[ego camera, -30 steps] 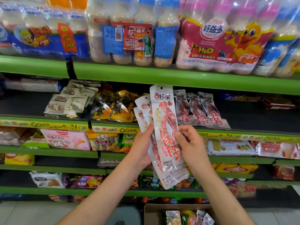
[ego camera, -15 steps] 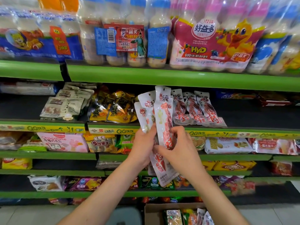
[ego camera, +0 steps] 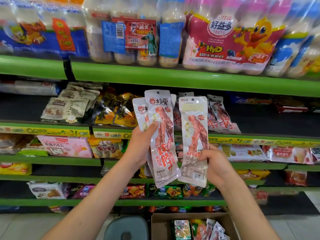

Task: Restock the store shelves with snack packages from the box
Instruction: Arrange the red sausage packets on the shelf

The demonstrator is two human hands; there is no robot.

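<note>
Left hand (ego camera: 140, 144) grips a fanned stack of snack packs (ego camera: 161, 135), thumb pressed across the front one; how many sit behind it is hard to tell. Right hand (ego camera: 212, 163) pinches a single pack (ego camera: 194, 141) near its bottom, just beside the stack. Both are long clear-white pouches with red meat strips and red lettering, held upright in front of the green shelf (ego camera: 173, 77). The box (ego camera: 190, 226) down below is cut off by the frame.
</note>
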